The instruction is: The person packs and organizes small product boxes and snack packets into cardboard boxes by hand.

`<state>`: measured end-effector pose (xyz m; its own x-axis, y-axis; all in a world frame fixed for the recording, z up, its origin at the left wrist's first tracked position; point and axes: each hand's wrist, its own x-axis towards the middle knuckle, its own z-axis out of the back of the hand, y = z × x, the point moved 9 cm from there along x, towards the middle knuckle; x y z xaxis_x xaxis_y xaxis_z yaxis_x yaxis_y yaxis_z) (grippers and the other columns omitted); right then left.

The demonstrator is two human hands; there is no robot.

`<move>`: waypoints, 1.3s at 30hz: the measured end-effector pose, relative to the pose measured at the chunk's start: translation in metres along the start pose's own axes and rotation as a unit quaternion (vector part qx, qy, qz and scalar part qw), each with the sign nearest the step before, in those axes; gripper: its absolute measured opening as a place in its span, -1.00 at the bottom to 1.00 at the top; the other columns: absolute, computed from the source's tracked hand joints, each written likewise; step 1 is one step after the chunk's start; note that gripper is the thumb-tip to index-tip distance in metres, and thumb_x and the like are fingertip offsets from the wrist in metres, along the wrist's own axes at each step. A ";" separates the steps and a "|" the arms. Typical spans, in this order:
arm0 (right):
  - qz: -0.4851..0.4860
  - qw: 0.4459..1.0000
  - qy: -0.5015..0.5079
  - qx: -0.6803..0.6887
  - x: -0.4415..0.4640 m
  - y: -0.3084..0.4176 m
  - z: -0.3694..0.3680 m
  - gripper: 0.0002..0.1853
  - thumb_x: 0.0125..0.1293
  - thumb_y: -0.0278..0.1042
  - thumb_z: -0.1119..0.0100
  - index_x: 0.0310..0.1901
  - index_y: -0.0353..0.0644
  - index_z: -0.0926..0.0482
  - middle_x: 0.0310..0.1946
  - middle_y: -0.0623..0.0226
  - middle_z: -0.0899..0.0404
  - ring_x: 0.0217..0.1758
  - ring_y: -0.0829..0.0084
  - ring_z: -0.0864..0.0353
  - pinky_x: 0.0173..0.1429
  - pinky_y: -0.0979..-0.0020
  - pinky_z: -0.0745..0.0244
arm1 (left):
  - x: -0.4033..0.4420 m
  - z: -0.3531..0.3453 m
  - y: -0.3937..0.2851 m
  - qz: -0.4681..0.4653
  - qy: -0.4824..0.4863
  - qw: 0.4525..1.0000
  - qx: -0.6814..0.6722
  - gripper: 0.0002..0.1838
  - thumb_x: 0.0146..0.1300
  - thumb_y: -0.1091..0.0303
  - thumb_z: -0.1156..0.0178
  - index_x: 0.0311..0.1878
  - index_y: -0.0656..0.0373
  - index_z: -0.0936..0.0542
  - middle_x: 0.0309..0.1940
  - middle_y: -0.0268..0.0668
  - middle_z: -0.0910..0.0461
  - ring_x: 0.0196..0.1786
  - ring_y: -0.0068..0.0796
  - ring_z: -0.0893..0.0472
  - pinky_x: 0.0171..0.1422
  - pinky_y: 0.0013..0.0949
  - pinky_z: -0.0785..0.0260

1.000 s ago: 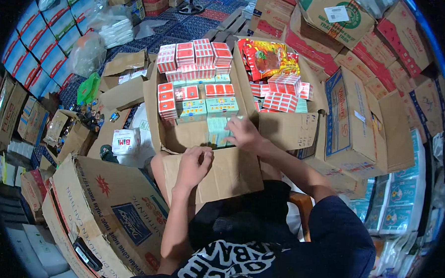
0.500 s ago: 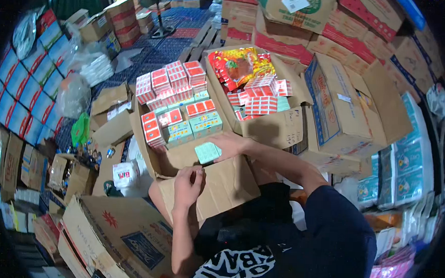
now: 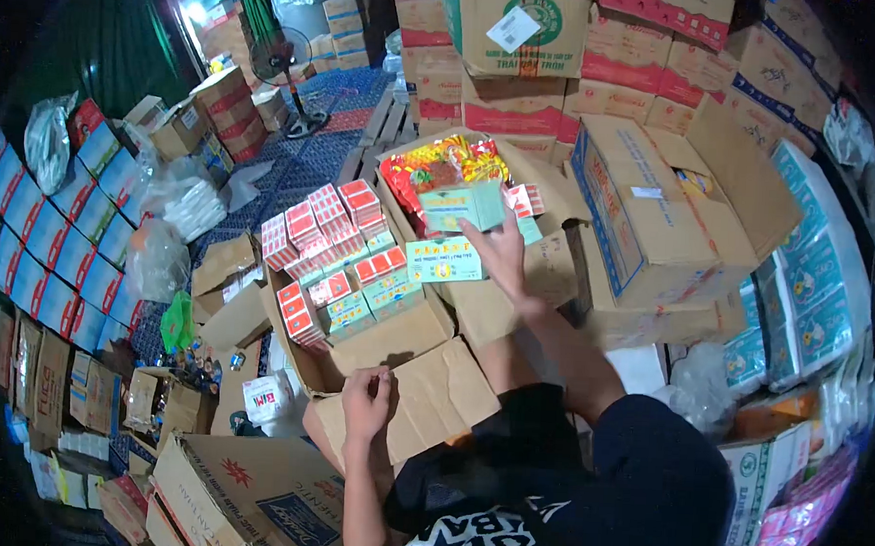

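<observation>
A light green printed carton [image 3: 455, 210] is gripped in my right hand [image 3: 500, 251], above the right-hand open cardboard box [image 3: 545, 278]. Just below it shows a second light green printed piece [image 3: 443, 262]; whether it joins the carton I cannot tell. My left hand [image 3: 365, 404] is closed over the edge of the front flap [image 3: 432, 395] of the left-hand open box. Inside that box, small red-and-white packs [image 3: 337, 215] lie stacked beside and on green cartons [image 3: 393, 293], leaving bare cardboard near me. Red and yellow packets [image 3: 418, 170] fill the other box's far end.
A closed-sided tall carton with raised flaps [image 3: 655, 204] stands at the right. Stacked cartons [image 3: 513, 106] line the back. A large carton [image 3: 252, 499] sits at lower left, a fan [image 3: 294, 91] farther off.
My right hand has moved from inside the left-hand box up and forward to above the right-hand box, carrying the green carton. My left hand stays at the flap. The view has shifted.
</observation>
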<state>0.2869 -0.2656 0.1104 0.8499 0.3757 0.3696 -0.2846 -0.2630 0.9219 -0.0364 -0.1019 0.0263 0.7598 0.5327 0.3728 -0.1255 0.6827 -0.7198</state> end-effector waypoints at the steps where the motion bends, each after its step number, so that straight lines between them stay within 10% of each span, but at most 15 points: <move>1: 0.005 0.999 -0.054 0.003 -0.003 0.003 0.012 -0.19 0.15 -0.14 -0.62 0.30 -0.39 -0.40 0.02 0.03 -0.69 0.04 0.36 -0.72 0.07 0.24 -0.66 | -0.003 -0.003 0.004 0.002 -0.002 1.000 -0.002 -0.85 0.37 0.32 -0.28 -0.12 0.16 -0.72 -0.22 -0.12 -0.68 -0.12 -0.08 -0.64 0.04 -0.14 -0.48; 10: 0.154 0.826 -0.278 -0.466 -0.012 -0.039 0.042 -0.36 0.42 -0.12 -0.29 0.35 -0.38 -0.37 0.16 -0.15 -0.57 -0.01 0.01 -0.69 0.13 0.10 -0.59 | -0.013 -0.024 -0.004 0.015 -0.005 0.997 0.071 -0.73 0.38 0.24 -0.27 0.03 0.16 -0.68 -0.14 -0.06 -0.63 -0.01 -0.01 -0.60 0.12 -0.07 -0.45; 15: 0.091 0.900 -0.291 -0.311 -0.046 -0.018 0.039 -0.51 0.47 -0.05 -0.19 0.27 -0.19 -0.51 0.13 -0.07 -0.61 0.16 -0.06 -0.59 0.27 0.04 -0.42 | -0.039 -0.037 -0.057 -0.076 0.009 0.996 0.054 -0.63 0.37 0.23 -0.26 0.17 0.17 -0.61 0.02 -0.03 -0.61 0.10 0.03 -0.56 0.22 -0.04 -0.43; 23: 0.138 0.929 -0.135 -0.315 -0.080 -0.009 0.010 -0.64 0.53 0.01 -0.11 -0.11 -0.10 -0.74 -0.27 0.08 -0.71 -0.16 0.06 -0.70 -0.06 0.10 -0.55 | -0.074 -0.013 -0.060 -0.083 0.012 0.996 0.029 -0.56 0.39 0.28 -0.26 0.26 0.25 -0.53 0.15 -0.04 -0.61 0.20 -0.02 -0.59 0.35 -0.12 -0.42; 29: 0.089 0.919 -0.178 -0.341 -0.075 -0.011 0.024 -0.56 0.46 0.10 -0.21 -0.31 -0.15 -0.73 -0.46 0.10 -0.68 -0.34 0.04 -0.70 -0.21 0.10 -0.53 | -0.037 -0.072 -0.047 0.115 0.077 0.934 -0.331 -0.47 0.50 0.24 -0.23 0.45 0.19 -0.40 0.16 -0.20 -0.62 0.12 -0.34 -0.64 0.21 -0.32 -0.50; 34: 0.074 0.928 -0.184 -0.317 -0.091 -0.021 0.032 -0.57 0.44 0.09 -0.24 -0.30 -0.17 -0.72 -0.42 0.09 -0.69 -0.31 0.05 -0.70 -0.19 0.10 -0.53 | 0.025 -0.153 -0.037 0.246 0.098 0.866 -0.424 -0.29 0.50 0.35 -0.26 0.61 0.08 -0.16 0.11 -0.24 -0.62 0.07 -0.40 -0.64 0.17 -0.33 -0.53; 39: 0.026 0.961 -0.124 -0.246 -0.123 -0.070 0.028 -0.56 0.43 0.08 -0.23 -0.12 -0.22 -0.68 -0.21 0.04 -0.69 -0.09 0.05 -0.69 -0.04 0.13 -0.54 | 0.023 -0.147 -0.087 0.185 -0.016 0.821 -0.539 -0.16 0.43 0.42 -0.32 0.64 0.07 -0.06 0.22 -0.13 -0.55 0.16 -0.37 -0.60 0.21 -0.28 -0.53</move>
<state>0.2150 -0.3179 -0.0030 0.8907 0.1347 0.4342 -0.4536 0.1996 0.8686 0.0860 -0.2230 0.0113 0.7783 0.6278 0.0150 0.3073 -0.3600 -0.8809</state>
